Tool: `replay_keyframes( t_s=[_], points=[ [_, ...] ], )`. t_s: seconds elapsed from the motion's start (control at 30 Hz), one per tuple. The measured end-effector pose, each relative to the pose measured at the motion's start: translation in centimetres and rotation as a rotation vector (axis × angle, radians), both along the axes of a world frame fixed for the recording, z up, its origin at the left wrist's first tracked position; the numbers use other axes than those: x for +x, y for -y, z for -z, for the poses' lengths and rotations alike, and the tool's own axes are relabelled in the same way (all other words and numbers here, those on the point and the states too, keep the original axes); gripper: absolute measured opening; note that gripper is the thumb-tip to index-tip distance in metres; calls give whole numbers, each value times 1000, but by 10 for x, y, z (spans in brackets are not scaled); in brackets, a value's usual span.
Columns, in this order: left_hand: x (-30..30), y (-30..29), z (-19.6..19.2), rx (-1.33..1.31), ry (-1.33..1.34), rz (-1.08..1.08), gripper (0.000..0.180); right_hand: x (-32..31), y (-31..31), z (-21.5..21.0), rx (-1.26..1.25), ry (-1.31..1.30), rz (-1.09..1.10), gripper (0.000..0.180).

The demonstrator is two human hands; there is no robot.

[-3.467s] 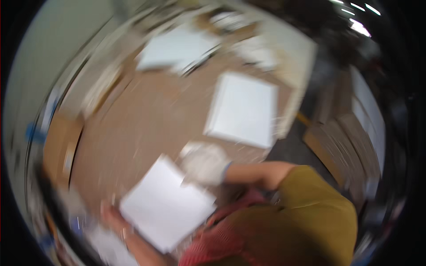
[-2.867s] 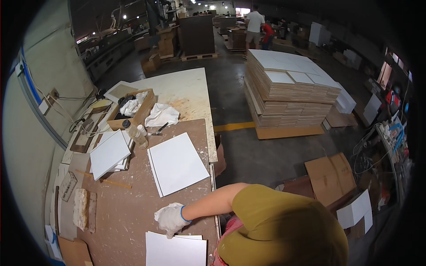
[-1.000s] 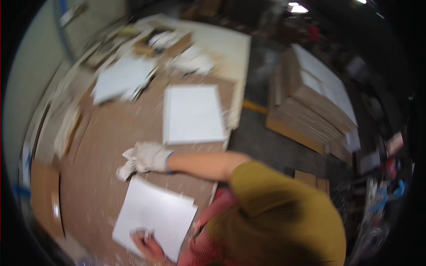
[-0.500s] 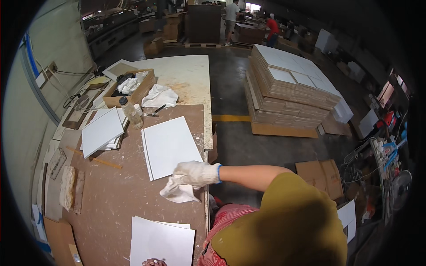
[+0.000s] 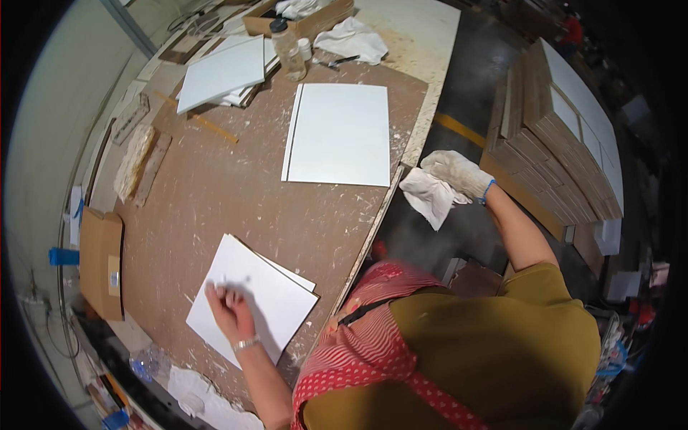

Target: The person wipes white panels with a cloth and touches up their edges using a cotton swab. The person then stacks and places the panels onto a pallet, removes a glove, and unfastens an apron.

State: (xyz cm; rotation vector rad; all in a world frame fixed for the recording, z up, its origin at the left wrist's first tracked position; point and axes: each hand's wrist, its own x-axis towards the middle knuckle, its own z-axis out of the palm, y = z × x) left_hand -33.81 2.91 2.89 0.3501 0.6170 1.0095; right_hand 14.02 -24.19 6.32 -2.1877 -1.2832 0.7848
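Two hands are showing: with our gloved right hand (image 5: 459, 174) we are holding a crumpled white cloth (image 5: 430, 201), its fingers bunching the top while the rest is hanging loose. We are holding it out past the right edge of the tabletop (image 5: 215, 186), above the dark floor (image 5: 423, 244). With our bare left hand (image 5: 233, 313) we are reaching over a white panel (image 5: 276, 297) that is lying askew at the near side; a second white panel (image 5: 307, 285) is peeking out from under its upper right edge. The left fingers are curling in narrowly, and we cannot tell whether they are pinching anything small.

Farther off, a separate white board (image 5: 345, 136) is lying flat, a dark line running along its left side. Beyond it, to the left, a pile of white boards (image 5: 223, 70) is resting near a dark-capped bottle (image 5: 289, 56). On our right, a tall stack of panels (image 5: 548, 143) is standing on the floor.
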Motion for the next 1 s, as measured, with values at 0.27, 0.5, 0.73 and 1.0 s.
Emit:
replay_keyframes(
  t_s=[0.27,0.5,0.73,1.0],
  points=[
    [158,-16,-27,136,-244,44,5,77,-40,-42,-72,283,-30,24],
    [203,-5,-32,307,-648,350,10,80,-133,-60,325,192,133,35],
    [238,-28,-20,903,-1273,744,19,7,-241,-17,78,362,-339,25],
    [246,-26,-46,1021,-1435,909,19,105,-128,-51,-631,258,-914,21]
  ],
)
